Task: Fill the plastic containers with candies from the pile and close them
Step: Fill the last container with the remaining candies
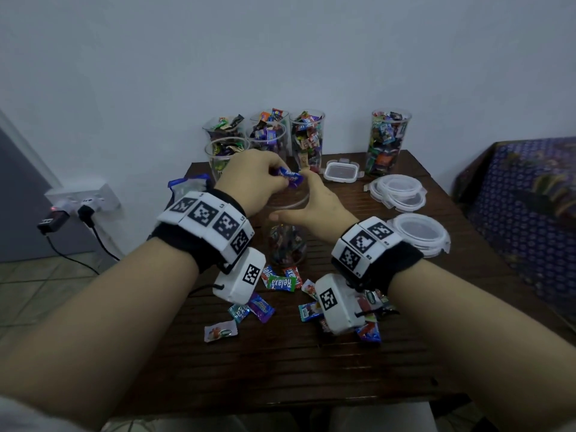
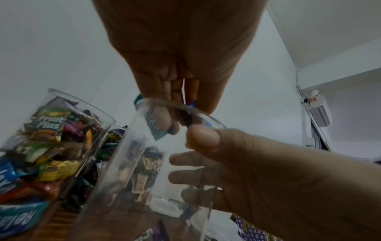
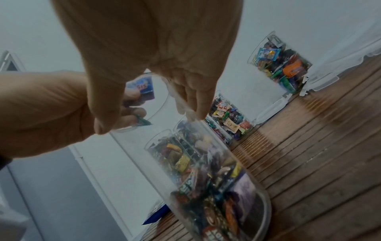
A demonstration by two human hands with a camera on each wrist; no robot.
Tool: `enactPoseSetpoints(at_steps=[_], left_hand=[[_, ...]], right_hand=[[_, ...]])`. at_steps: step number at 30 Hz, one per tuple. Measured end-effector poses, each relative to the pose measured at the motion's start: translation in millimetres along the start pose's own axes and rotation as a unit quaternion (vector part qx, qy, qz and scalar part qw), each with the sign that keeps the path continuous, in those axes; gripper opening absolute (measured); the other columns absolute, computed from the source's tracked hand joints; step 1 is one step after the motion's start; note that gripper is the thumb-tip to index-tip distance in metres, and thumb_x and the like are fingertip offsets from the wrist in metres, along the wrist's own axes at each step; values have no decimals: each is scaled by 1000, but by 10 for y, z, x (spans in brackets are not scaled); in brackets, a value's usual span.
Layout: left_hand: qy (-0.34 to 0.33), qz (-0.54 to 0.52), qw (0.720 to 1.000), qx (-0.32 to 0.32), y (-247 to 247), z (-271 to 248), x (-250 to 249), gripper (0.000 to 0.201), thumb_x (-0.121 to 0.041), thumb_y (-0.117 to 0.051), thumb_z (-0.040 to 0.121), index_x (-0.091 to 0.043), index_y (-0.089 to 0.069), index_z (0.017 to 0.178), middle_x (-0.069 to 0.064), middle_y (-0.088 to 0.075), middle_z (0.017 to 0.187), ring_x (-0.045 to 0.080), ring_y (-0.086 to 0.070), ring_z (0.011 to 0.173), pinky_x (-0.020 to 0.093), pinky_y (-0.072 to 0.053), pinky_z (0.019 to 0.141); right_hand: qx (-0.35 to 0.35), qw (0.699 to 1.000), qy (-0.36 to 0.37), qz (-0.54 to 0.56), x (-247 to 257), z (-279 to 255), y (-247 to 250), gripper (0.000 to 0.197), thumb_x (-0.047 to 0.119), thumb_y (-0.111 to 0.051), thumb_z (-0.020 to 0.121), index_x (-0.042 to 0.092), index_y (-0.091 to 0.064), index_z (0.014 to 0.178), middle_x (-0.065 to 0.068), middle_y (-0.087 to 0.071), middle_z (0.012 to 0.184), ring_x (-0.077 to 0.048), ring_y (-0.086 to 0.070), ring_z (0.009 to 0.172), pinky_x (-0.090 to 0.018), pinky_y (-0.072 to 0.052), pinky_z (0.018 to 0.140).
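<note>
1. Two hands are working at the open container (image 1: 286, 232): our right hand (image 1: 314, 210) is gripping its rim, fingers curled round, steadying it.
2. Our left hand (image 1: 252, 179) is pinching candies (image 1: 291, 177) above the mouth, positioned for dropping in.

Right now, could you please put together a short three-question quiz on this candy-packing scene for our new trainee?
1. True or false: the left hand holds a blue-wrapped candy over the mouth of the clear container in front.
2. What does the right hand do? A) presses on a lid B) steadies that container by its rim C) picks a candy from the pile
3. Fill in: the round lids lie on the wooden table, to the ____ of the container being filled.

Key: 1 true; 2 B; 3 right.
</note>
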State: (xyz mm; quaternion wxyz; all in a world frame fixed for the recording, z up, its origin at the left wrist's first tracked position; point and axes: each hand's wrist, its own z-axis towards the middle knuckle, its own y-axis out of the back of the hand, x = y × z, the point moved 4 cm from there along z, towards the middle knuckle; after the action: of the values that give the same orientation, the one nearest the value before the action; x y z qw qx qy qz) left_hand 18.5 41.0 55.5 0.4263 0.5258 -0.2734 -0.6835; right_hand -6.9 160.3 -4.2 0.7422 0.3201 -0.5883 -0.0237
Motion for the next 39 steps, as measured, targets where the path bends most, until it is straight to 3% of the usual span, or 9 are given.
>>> enactPoseSetpoints(at_steps=[5, 8, 14, 19, 23, 26, 29, 32, 39], left_hand=[[-23, -18, 999, 33, -46, -10, 42, 19, -16, -67, 84, -19, -70, 103, -7, -61, 88, 4, -53, 79, 13, -38, 69], [-27, -60, 998, 25, -43, -29, 73, 19, -14, -67, 84, -21, -70, 102, -10, -61, 86, -3, -54, 75, 5, -39, 66], [-19, -160, 986, -34, 36, -149, 157, 16, -10, -63, 87, -25, -64, 95, -15, -62, 86, 3, -61, 81, 29, -54, 80], [-11, -161, 986, -38, 192, -296, 255, 22, -15, -66, 86, -31, -60, 100, -18, -60, 90, 8, -61, 89, 29, -51, 85], [-2, -42, 997, 68, 234, -454, 338, 23, -28, -67, 85, -36, -57, 104, -16, -60, 93, 10, -59, 91, 33, -48, 88], [22, 18, 983, 182, 184, -607, 408, 45, -33, -67, 85, -37, -47, 125, -14, -60, 96, 7, -60, 89, 32, -48, 89], [25, 54, 981, 187, 206, -706, 439, 58, -34, -69, 83, -33, -40, 134, -18, -54, 93, 4, -59, 87, 30, -48, 86], [24, 92, 977, 193, 194, -782, 484, 52, -37, -68, 83, -32, -44, 129, -17, -54, 95, 5, -59, 89, 30, -49, 86], [37, 260, 890, 372, -177, -1066, 687, 40, -43, -65, 83, -33, -50, 118, -16, -58, 99, 7, -55, 92, 28, -48, 83]], right_hand=[[4, 1000, 2, -9, 14, -7, -14, 87, 30, -80, 73, 14, -28, 141, 1, -50, 128, -12, -49, 114, -16, -34, 83], [4, 1000, 0, -8, 0, 1, -16, 84, 29, -80, 73, 14, -30, 139, 0, -52, 128, -8, -47, 109, -17, -34, 84], [10, 999, 8, -30, -23, -45, 2, 83, 28, -76, 77, 15, -25, 141, 9, -46, 114, -3, -42, 106, -13, -31, 83], [46, 989, -3, -142, -194, -159, 109, 76, 29, -70, 82, 16, -28, 145, -3, -47, 140, -19, -44, 129, -32, -36, 106], [70, 955, -26, -286, -309, -348, 359, 50, 30, -62, 88, 15, -47, 134, -6, -51, 134, -20, -49, 121, -31, -38, 101], [119, 935, -64, -329, -429, -508, 494, 47, 31, -63, 87, 17, -51, 130, -4, -55, 129, -19, -53, 115, -31, -42, 98], [171, 904, -99, -378, -541, -656, 554, 55, 37, -65, 85, 19, -47, 133, -1, -52, 132, -18, -52, 116, -30, -42, 98], [228, 872, -129, -414, -631, -780, 549, 67, 42, -66, 82, 21, -38, 140, -2, -45, 137, -19, -47, 122, -33, -40, 102], [304, 828, -158, -443, -717, -910, 421, 83, 41, -73, 75, 25, -30, 144, -1, -35, 131, -21, -45, 118, -36, -45, 97]])
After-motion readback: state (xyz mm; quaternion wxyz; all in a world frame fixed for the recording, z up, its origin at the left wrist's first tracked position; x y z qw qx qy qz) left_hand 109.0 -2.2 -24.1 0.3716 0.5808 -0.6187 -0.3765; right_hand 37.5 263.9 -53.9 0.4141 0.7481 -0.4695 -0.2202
